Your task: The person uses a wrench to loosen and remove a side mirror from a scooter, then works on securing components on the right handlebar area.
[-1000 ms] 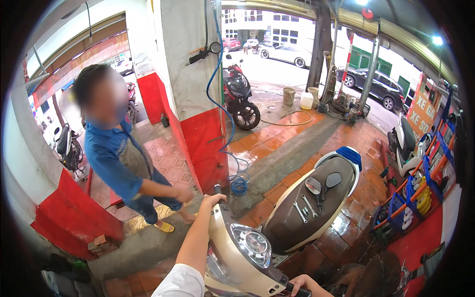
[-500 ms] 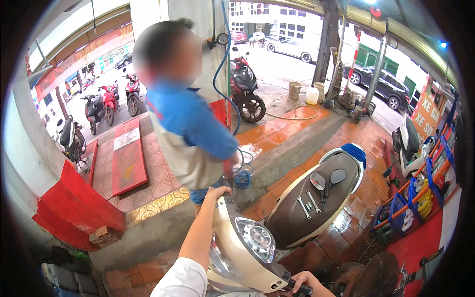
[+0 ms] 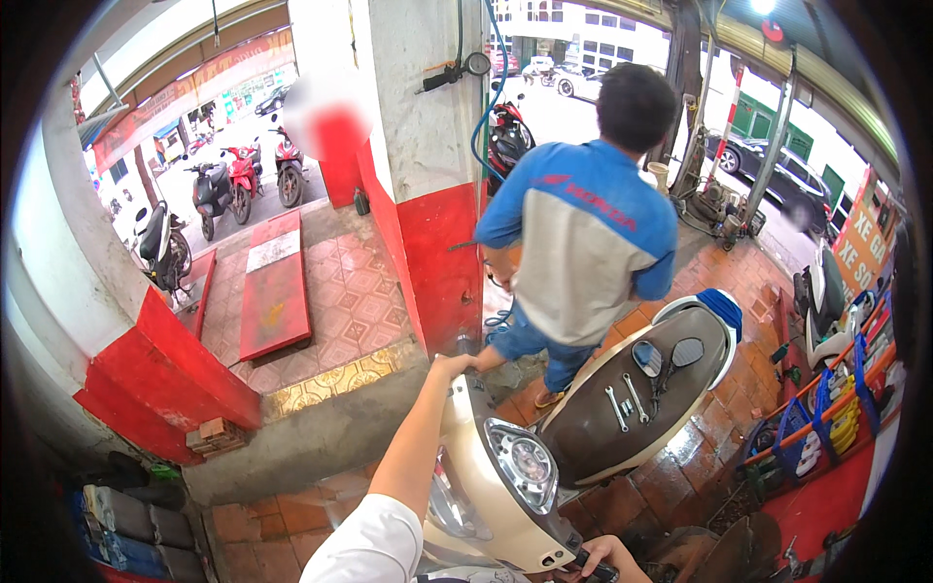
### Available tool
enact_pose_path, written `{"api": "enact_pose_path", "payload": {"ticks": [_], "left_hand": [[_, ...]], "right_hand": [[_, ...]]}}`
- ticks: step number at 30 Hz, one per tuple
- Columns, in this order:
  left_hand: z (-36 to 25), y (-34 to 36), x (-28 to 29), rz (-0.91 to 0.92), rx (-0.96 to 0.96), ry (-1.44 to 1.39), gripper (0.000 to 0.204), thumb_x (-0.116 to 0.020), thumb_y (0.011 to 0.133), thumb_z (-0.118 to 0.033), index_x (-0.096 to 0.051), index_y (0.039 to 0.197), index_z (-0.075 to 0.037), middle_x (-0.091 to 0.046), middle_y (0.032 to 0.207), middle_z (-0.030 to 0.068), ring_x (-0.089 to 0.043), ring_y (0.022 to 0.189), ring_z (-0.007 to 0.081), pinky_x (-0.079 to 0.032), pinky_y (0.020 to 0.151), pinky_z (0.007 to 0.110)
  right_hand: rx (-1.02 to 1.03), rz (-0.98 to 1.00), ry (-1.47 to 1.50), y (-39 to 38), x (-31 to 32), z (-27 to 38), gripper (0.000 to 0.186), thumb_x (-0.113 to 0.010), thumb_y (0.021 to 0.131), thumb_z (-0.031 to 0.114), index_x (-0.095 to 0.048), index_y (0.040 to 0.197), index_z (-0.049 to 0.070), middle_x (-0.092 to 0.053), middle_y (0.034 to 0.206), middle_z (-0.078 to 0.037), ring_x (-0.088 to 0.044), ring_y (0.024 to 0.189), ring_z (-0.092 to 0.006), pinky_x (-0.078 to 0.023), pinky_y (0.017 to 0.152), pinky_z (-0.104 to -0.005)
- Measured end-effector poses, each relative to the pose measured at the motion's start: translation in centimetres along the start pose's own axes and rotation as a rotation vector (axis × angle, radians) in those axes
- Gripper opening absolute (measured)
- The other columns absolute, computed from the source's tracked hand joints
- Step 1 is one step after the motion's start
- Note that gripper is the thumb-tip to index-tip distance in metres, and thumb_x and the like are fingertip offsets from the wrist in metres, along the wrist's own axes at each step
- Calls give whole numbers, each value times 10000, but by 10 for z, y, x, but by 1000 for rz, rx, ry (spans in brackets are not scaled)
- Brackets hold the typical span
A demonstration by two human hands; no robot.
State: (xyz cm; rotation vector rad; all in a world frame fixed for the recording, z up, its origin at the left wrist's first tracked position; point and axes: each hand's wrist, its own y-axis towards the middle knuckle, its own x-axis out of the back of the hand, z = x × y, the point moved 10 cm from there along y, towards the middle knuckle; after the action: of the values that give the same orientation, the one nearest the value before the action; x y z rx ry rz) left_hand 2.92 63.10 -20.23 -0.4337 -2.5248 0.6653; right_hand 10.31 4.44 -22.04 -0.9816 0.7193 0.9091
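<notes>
Left hand (image 3: 455,365) up on the left handlebar end of the cream scooter front (image 3: 496,486), fingers wrapped shut around the grip. Arm stretched up from the lower edge, white sleeve at the shoulder.

Right hand (image 3: 607,556) at the bottom edge, fingers curled closed on the black right grip (image 3: 593,565); mostly cut off by the frame rim.

Round speedometer (image 3: 525,464) sits mid-panel on the scooter front, between both hands, glass facing up.

Just past the panel: brown seat (image 3: 622,418) of the same scooter, running up-right to a blue-and-white tail (image 3: 724,311). On the seat: two loose black mirrors (image 3: 666,355) near its far end, wrenches and small tools (image 3: 622,403) around its middle.

Person in a blue-and-grey shirt (image 3: 588,243) standing just beyond the seat's left edge, back to camera, near the left hand but apart from it.

Red-and-white pillar (image 3: 428,194) left of that person, blue hose (image 3: 483,117) hanging down its side. Red ramp (image 3: 275,291) on tiled floor further left. Parked motorbikes (image 3: 233,180) in the street behind. Floor of orange brick under the scooter.
</notes>
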Motion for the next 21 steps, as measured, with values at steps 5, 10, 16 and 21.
{"api": "enact_pose_path", "payload": {"ticks": [5,10,16,21], "left_hand": [[-37,-48,-22,119,-42,-3,504,-833,542,-310,-704,871,49,-697,759,121,-669,593,212,-557,553,348],[-34,-43,-17,41,-43,79,605,-838,515,-343,-701,937,69,-701,819,127,-675,649,211,-553,591,340],[-10,-6,-8,-35,-13,127,641,-838,506,-349,-690,954,84,-699,832,129,-668,652,207,-547,599,336],[-22,-30,-14,48,0,105,656,-840,502,-347,-681,962,92,-698,832,133,-667,645,208,-544,595,337]], "right_hand": [[52,-88,153,-12,-26,8,463,-699,762,-99,-578,1207,-147,-675,1182,-230,-649,1086,-287,-544,891,-426],[183,149,80,-7,-40,18,328,-656,814,-64,-627,1130,-148,-669,1187,-255,-653,1080,-309,-522,941,-377],[310,193,107,-4,-58,35,317,-645,814,-61,-630,1111,-172,-685,1148,-256,-656,1073,-310,-513,965,-363],[225,84,149,-11,-53,33,346,-653,803,-63,-628,1129,-175,-687,1145,-263,-654,1095,-320,-514,970,-374]]}}
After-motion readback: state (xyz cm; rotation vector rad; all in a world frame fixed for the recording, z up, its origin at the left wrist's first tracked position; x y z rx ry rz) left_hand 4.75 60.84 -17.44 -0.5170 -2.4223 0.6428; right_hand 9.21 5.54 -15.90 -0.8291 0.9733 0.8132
